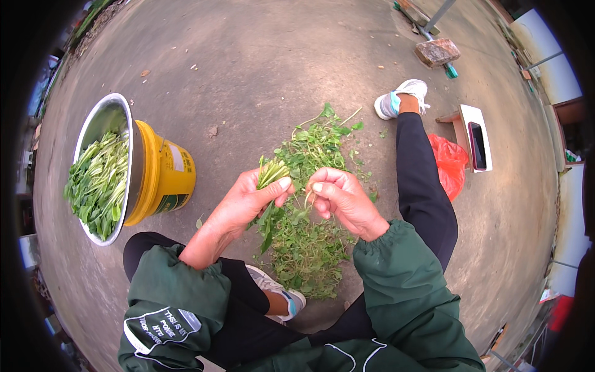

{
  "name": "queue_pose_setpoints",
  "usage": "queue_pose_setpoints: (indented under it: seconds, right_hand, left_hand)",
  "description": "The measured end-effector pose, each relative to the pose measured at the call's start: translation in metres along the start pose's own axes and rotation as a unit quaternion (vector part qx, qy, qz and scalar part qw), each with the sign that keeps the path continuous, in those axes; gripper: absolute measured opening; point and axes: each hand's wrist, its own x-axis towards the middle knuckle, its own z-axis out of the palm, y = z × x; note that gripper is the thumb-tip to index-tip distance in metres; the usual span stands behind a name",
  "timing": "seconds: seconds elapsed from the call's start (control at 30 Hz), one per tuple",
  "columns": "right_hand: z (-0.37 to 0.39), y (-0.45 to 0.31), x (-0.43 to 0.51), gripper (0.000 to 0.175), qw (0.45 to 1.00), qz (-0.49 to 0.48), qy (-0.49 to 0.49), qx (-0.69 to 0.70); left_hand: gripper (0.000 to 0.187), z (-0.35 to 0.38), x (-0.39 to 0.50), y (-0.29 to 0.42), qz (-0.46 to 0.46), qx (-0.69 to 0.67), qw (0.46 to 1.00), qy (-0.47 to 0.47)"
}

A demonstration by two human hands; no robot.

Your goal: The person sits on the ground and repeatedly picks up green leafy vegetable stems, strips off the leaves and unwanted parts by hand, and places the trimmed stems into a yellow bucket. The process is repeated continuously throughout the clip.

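My left hand (pixel 253 195) is closed round a bunch of leafy green stems (pixel 273 173), the cut ends up and the leaves hanging below. Just right of it, my right hand (pixel 341 197) pinches a thin pale stem (pixel 308 195) between thumb and fingers. Beneath both hands, a long heap of loose greens and thin stems (pixel 307 260) lies on the concrete ground between my feet. At the left, a metal basin (pixel 128 107) holds many more leafy stems and rests on a yellow plastic bucket (pixel 179 162).
My shoes flank the heap. Right of my outstretched leg are a red plastic bag (pixel 448 162) and a small stool (pixel 485 125) with a phone (pixel 477 145) on it. Farther off, a stone block (pixel 437 52) rests on the foot of a metal stand.
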Motion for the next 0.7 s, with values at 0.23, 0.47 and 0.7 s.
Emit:
queue_pose_setpoints:
  seconds: [0.23,0.47,0.7]
  right_hand:
    - [-0.012,-0.008,0.001,0.014,0.998,0.016,-0.018,0.062]
    - [-0.02,-0.014,0.0,0.016,0.999,-0.01,-0.028,0.029]
    - [-0.038,-0.009,0.008,0.018,0.992,-0.03,0.021,-0.124]
  left_hand:
    - [0.025,-0.001,0.005,-0.01,0.016,-0.137,0.989,-0.047]
    - [0.022,-0.004,0.001,-0.004,0.002,-0.148,0.989,-0.019]
    - [0.022,-0.018,-0.004,0.012,0.018,-0.128,0.991,0.033]
